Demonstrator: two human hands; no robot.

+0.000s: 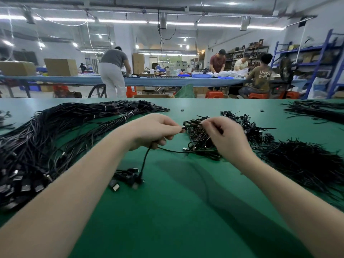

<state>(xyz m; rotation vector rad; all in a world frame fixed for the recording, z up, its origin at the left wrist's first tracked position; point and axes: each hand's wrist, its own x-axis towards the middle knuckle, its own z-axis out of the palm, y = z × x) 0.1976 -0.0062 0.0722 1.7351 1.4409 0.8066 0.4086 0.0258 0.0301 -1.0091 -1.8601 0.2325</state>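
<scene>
My left hand (156,130) grips a thin black cable (144,162) whose lower end hangs down to a small cluster of plugs (126,178) on the green table (176,211). My right hand (226,137) pinches the same cable's upper stretch near a plug end, just above a heap of coiled, tied cables (202,140). Both hands are held a little above the table, close together at the middle.
A large bundle of long black cables (46,146) covers the table's left side. A pile of black ties (307,164) lies at right, another bundle (316,110) at far right. Beyond the table, several people work at a long blue bench (167,80).
</scene>
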